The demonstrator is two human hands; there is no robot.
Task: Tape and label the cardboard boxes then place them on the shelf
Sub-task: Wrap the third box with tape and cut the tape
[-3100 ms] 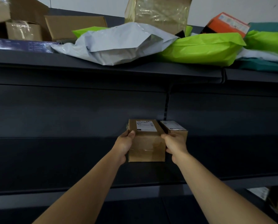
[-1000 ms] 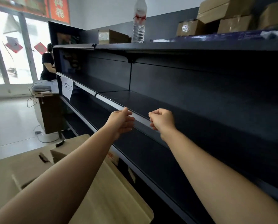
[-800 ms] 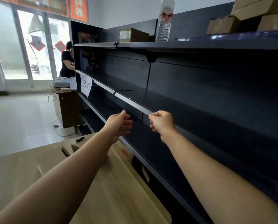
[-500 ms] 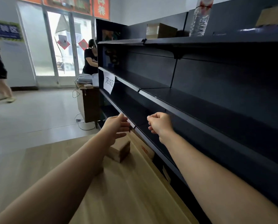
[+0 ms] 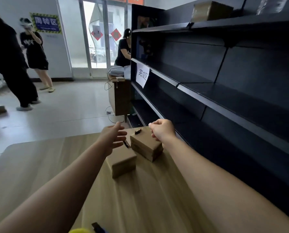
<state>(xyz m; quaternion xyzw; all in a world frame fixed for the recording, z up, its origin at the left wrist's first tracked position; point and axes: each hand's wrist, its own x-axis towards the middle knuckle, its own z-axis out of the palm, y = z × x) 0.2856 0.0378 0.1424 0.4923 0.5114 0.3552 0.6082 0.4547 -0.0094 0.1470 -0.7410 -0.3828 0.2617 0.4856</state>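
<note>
Two plain cardboard boxes lie on the wooden table [image 5: 39,165]: a nearer box [image 5: 122,161] and a farther box [image 5: 146,145] beside the dark shelf [image 5: 224,105]. My left hand [image 5: 111,140] hovers over the nearer box with fingers spread and holds nothing. My right hand [image 5: 163,129] hangs above the farther box with its fingers curled into a loose fist, empty. Small dark clips [image 5: 138,131] lie near the boxes.
The shelf unit runs along the right, with a white paper sign [image 5: 142,76] on its edge and a box [image 5: 211,10] on top. A brown desk [image 5: 119,96] stands at its far end. Three people stand near the glass door [image 5: 96,36]. Something yellow [image 5: 79,230] and a dark object lie at the table's near edge.
My view has swung left and down from the shelf to the table. Both hands moved away from the shelf over the two boxes, and my left hand's fingers opened.
</note>
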